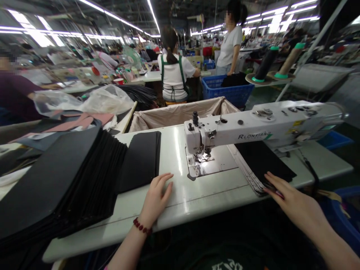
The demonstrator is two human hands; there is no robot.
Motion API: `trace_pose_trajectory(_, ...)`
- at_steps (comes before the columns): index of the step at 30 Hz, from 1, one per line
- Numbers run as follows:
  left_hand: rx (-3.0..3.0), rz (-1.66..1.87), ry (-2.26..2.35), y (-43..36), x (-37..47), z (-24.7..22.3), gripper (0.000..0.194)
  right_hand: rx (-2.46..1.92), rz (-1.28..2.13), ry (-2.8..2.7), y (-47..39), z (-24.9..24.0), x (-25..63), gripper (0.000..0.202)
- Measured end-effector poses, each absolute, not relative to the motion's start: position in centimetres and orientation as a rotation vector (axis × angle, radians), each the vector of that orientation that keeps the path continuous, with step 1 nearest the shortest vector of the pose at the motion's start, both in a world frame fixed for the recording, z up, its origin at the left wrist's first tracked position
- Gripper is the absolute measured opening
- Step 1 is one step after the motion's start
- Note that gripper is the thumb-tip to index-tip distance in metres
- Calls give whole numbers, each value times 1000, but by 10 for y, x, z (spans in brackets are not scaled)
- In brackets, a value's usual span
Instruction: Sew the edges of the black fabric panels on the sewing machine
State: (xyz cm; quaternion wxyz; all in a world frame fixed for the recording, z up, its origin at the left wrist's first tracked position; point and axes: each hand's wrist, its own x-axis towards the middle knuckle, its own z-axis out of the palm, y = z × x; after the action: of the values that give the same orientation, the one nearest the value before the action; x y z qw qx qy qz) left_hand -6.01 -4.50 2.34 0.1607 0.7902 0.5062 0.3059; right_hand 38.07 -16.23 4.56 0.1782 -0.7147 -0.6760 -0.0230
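The right hand lies at the near edge of a stack of flat black panels with pale, marked edges, its fingers over the panels' near corner and its thumb low at their edge. A small dark item with a pinkish part shows beneath the fingers; whether the hand grips it or the panels I cannot tell. The left hand, wearing a dark red beaded bracelet, is unclenched, fingers loosely extended, near the pale green surface. Just beyond it lies a small pile of black rectangular panels; farther left leans a tall stack of larger black panels.

Between the hands, farther back, stands a white industrial sewing machine, its arm reaching over the pale-edged stack. Its side reads "RLONXIANG" in dark letters, beside a green mark. Ruler-like graduations run along the surface's near edge; their figures are too small to read.
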Motion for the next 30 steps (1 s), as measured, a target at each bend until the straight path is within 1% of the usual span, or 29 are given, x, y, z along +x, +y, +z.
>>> trace_pose_trajectory(3, 2235, 913, 1333, -44, -26, 32, 26, -1978, 22, -2008, -166, 45, 394, 40)
trace_pose_trajectory(6, 2198, 907, 1189, -47, 5, 42, 25, -1783, 42, -1967, -174, 63, 387, 33)
trace_pose_trajectory(8, 2181, 909, 1100, -50, 22, 50, 25, -1607, 101, -2020, -183, 80, 366, 33)
trace_pose_trajectory(11, 2190, 923, 998, -57, 46, 60, 27, -1353, 445, -2252, -195, 99, 311, 36)
trace_pose_trajectory(13, 2265, 834, 875, -63, 63, 59, 32, -1205, 715, -2383, -196, 103, 270, 25)
trace_pose_trajectory(15, 2393, 649, 734, -68, 78, 48, 40, -1090, 930, -2392, -190, 99, 236, 18)
trace_pose_trajectory(17, 2535, 459, 669, -73, 84, 29, 53, -1009, 1246, -2207, -176, 90, 216, 11)
trace_pose_trajectory(18, 2594, 389, 677, -76, 83, 20, 59, -1008, 1403, -2022, -165, 84, 210, 12)
trace_pose_trajectory(20, 2674, 312, 750, -78, 72, 4, 63, -1086, 1564, -1493, -140, 71, 207, 24)
trace_pose_trajectory(22, 2702, 299, 908, -79, 52, -4, 62, -1128, 1561, -962, -110, 62, 210, 33)
trace_pose_trajectory(24, 2689, 307, 1093, -78, 29, -5, 60, -1053, 1562, -687, -81, 56, 214, 34)
trace_pose_trajectory(27, 2659, 298, 1237, -72, 3, -1, 58, -951, 1635, -534, -45, 56, 214, 35)
trace_pose_trajectory(30, 2642, 293, 1266, -66, -6, 1, 58, -918, 1628, -517, -24, 60, 210, 34)
